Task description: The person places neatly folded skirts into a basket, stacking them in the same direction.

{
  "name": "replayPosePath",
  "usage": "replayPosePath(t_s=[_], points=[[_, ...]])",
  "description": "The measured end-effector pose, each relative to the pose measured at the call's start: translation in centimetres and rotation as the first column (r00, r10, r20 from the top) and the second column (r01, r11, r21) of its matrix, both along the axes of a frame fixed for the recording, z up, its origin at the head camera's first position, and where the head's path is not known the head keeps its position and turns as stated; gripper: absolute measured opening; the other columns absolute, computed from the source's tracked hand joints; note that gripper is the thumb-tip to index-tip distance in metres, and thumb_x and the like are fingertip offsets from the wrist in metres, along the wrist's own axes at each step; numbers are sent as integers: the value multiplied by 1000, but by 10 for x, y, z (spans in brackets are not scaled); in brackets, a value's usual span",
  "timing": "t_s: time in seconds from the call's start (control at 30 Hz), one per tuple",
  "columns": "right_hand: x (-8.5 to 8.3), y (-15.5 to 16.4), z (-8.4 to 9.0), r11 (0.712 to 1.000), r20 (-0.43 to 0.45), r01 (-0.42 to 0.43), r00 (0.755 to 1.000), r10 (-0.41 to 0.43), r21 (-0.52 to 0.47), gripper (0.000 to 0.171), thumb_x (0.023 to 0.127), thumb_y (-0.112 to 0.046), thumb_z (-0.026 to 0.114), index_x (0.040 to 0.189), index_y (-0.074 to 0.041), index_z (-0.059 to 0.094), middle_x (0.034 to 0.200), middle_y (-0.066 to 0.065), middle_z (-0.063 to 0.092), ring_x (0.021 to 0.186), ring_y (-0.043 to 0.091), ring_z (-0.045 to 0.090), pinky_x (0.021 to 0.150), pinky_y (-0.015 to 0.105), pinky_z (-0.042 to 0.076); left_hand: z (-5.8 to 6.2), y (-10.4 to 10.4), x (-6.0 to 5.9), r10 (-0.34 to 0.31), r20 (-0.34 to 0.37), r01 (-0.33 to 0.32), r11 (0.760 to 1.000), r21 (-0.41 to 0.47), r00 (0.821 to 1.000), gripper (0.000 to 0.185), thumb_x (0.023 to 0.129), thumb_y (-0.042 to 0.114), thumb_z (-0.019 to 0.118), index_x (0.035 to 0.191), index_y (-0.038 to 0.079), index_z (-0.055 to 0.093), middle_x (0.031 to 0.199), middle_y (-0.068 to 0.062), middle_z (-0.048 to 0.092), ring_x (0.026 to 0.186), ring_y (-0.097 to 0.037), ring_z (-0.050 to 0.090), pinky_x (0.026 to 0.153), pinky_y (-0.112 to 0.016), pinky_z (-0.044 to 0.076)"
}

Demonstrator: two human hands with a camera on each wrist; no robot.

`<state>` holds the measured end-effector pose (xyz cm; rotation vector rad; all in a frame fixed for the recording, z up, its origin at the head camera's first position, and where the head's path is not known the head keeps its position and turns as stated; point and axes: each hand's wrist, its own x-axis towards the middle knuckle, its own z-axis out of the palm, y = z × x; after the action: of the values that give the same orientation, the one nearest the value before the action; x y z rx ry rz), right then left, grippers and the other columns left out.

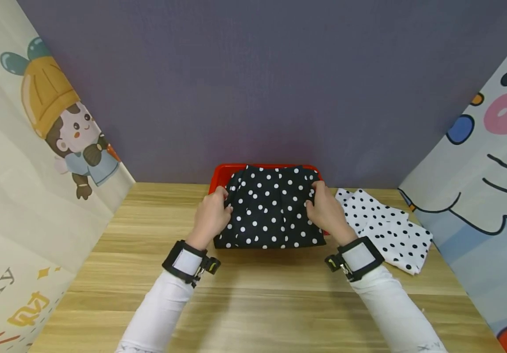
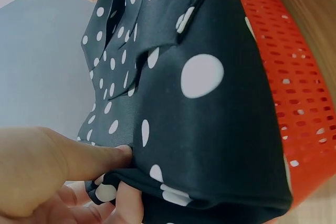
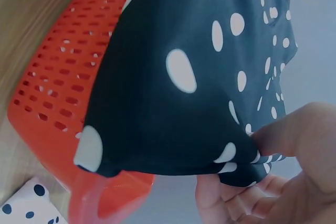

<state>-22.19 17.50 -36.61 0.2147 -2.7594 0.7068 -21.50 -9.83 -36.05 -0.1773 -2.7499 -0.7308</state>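
A light wooden table (image 1: 253, 299) sits in a booth with a cartoon-child panel (image 1: 37, 162) on the left, a plain grey-purple back wall (image 1: 253, 83), and a cartoon-pig panel (image 1: 491, 162) on the right. The left hand (image 1: 211, 215) pinches the left edge of the folded black polka-dot cloth (image 1: 271, 208), which lies on the red perforated basket (image 1: 221, 175) at the table's far middle, its long axis running left to right. The right hand (image 1: 327, 211) pinches its right edge. A white dotted cloth (image 1: 390, 230) lies just beside the basket.
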Motion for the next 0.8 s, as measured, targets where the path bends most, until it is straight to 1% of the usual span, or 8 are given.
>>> replayPosePath(t_s=[0.17, 0.33, 0.5, 0.63, 0.8], points=[[-12, 0, 6, 1000, 5, 21, 1000, -22, 22, 46, 83, -10, 55, 123, 6, 37, 105, 30, 53, 83, 43, 58, 65, 52, 45, 7, 2, -11, -8, -17, 8, 1000, -27, 1000, 28, 78, 9, 68, 102, 0, 56, 90, -19, 65, 77, -35, 62, 64, -44, 49], [-23, 0, 11, 999, 21, 41, 999, -41, 35, 45, 85, -11, 54, 123, 5, 37, 106, 29, 53, 80, 43, 58, 63, 52, 46, 14, 5, -21, -15, 4, 15, 1000, -25, 1000, 27, 80, 9, 66, 103, 1, 55, 92, -19, 65, 78, -34, 62, 64, -44, 50], [-34, -2, 15, 998, 32, 56, 998, -57, 37, 44, 86, -11, 53, 124, 4, 36, 106, 28, 53, 82, 44, 57, 67, 53, 47, 18, 6, -33, -16, -10, 16, 1000, -11, 1000, 24, 80, 8, 65, 101, 0, 55, 93, -20, 65, 79, -35, 63, 67, -46, 51], [-42, -3, 18, 997, 49, 65, 997, -67, 42, 44, 86, -11, 52, 124, 4, 36, 109, 28, 53, 85, 45, 57, 70, 55, 47, 19, 7, -42, -17, -11, 17, 1000, -18, 1000, 23, 80, 8, 64, 100, 0, 55, 93, -20, 65, 81, -37, 63, 68, -47, 51], [-53, -3, 15, 992, 127, 96, 986, -105, 77, 45, 86, -15, 53, 125, 0, 36, 111, 25, 54, 91, 45, 56, 73, 56, 46, 15, 9, -53, 14, 48, -11, 999, -52, 999, 23, 80, 10, 63, 100, 3, 55, 95, -19, 65, 84, -38, 62, 69, -48, 50]])
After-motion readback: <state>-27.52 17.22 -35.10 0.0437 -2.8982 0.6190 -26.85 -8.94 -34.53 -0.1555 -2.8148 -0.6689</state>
